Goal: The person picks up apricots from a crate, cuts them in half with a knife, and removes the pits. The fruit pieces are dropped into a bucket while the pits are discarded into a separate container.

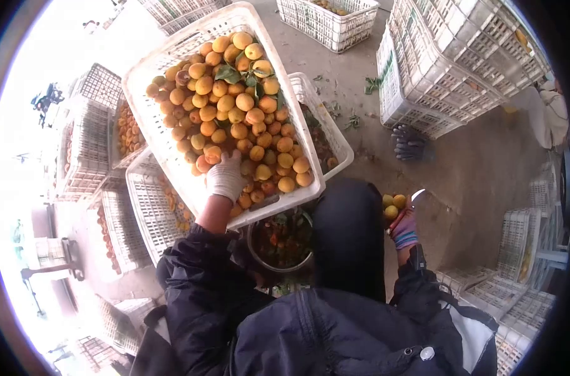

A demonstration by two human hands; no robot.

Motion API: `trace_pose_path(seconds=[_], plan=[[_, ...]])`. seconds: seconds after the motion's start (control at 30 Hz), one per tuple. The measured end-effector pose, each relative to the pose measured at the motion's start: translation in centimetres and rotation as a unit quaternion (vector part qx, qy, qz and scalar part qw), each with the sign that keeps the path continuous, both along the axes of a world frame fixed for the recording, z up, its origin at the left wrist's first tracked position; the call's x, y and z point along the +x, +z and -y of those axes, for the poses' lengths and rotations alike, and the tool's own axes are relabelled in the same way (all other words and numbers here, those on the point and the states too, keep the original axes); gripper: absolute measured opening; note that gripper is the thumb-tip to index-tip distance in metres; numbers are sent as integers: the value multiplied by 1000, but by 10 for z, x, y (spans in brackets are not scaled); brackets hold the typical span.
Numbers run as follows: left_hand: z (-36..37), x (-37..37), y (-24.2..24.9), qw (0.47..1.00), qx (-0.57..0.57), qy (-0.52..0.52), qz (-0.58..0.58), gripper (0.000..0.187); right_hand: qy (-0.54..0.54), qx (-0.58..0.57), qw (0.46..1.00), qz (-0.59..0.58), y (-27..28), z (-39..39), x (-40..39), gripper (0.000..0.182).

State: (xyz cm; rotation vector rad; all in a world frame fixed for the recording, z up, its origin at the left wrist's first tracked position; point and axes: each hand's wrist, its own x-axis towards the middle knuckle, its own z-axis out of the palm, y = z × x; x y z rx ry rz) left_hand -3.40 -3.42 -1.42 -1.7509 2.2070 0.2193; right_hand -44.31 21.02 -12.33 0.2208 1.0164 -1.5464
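My left hand [225,178], in a whitish glove, reaches into a white crate [297,135] of orange-yellow fruits [238,116] with a few green leaves. It touches fruits near the crate's lower left side; its fingertips are partly hidden among them. At the right of my knee, my right hand [404,229], in a striped, colourful glove, is closed around a knife with a red handle and a curved, pale blade [417,195]. Several yellow-green fruits [392,205] are right against this hand; whether its fingers hold them too is unclear.
Below the crate stands a round container [280,241] with dark red and green contents. Another crate [344,153] lies behind it. Stacked crates [448,56] stand at the upper right, with dark gloves [410,143] on the floor beside them. More crates [90,144] are at the left.
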Motion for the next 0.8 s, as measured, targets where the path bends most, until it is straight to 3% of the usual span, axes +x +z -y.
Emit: trace_pose_path(seconds=[0.13,0.23,0.33,0.57,0.67,0.73,0.77,0.8], plan=[[2,-5,1,999,1,19,-25,74,3,-8,999,-33,-15,-5,8,51],[-3,-2,-9,991,-30,19,-130,56,6,-3,999,-39,-18,3,10,53],[-13,-5,-7,985,-58,12,-163,54,10,-25,998,-54,-16,12,14,55],[-23,-15,6,993,-56,18,-106,56,6,-12,1000,-9,-50,17,21,58],[-27,-11,-11,990,-59,15,-126,56,13,38,999,28,-59,41,17,56],[-40,-17,11,990,-52,21,-132,51,55,12,998,21,-44,86,16,53],[-46,-19,13,983,-84,21,-160,48,77,-34,995,-48,-17,119,12,50],[-55,-15,14,976,-115,23,-181,46,59,-80,995,0,-21,158,1,48]])
